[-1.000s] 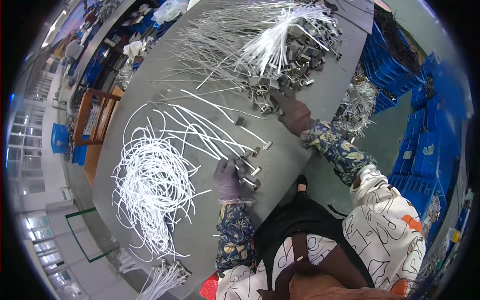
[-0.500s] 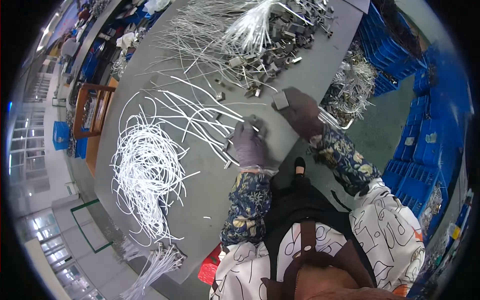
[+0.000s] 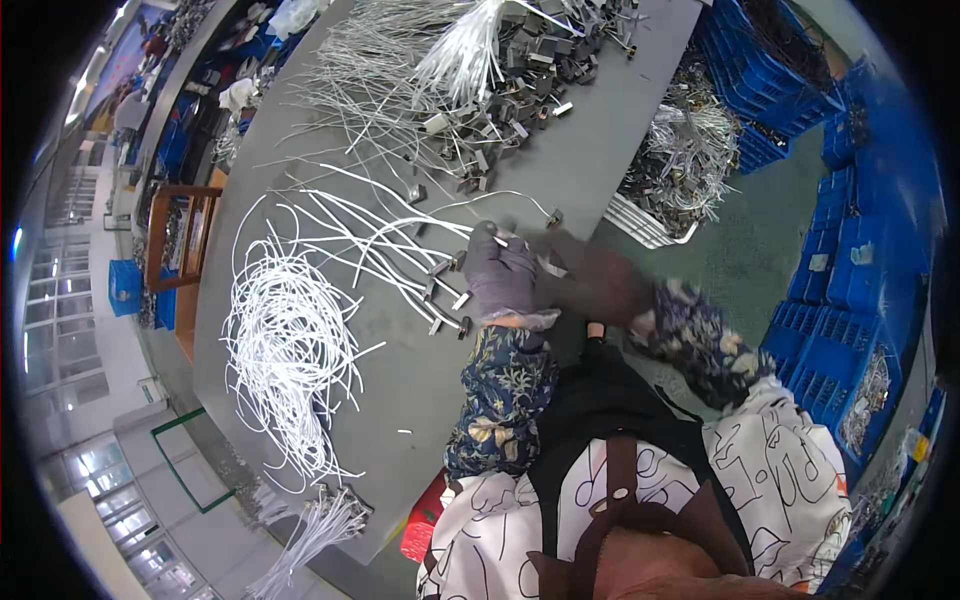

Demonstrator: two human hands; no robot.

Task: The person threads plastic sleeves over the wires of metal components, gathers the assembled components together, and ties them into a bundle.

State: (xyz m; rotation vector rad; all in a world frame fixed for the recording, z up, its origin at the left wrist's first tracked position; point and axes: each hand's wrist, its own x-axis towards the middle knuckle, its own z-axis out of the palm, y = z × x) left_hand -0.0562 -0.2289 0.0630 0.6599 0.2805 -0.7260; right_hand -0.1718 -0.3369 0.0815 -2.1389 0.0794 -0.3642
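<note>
My left hand (image 3: pixel 503 280), in a grey glove, pinches the end of a white tube (image 3: pixel 452 228) above the table's near edge. Close to its fingertips is my right hand (image 3: pixel 603 283), in a dark glove and smeared by motion; what its fingers hold, if anything, is unclear. Just beyond both hands, a small metal connector (image 3: pixel 554 216) ends a thin wire. More white tubes (image 3: pixel 385 262) with small metal connectors (image 3: pixel 440 268) at their ends lie left of my left hand. Farther left is a large tangled heap of white tubes (image 3: pixel 293 345).
Metal connectors with thin wires (image 3: pixel 520 85) heap across the far table (image 3: pixel 400 375). A white crate (image 3: pixel 645 222) full of wired parts (image 3: pixel 690 145) stands right of the table, near stacked blue crates (image 3: pixel 765 75). A wooden chair (image 3: pixel 165 240) stands left. White wire bundles (image 3: pixel 315 535) hang at the near-left corner.
My right hand, which held a square grey metal piece, has moved in toward my left hand and no longer shows that piece. My left hand keeps its pinch. The view has shifted slightly.
</note>
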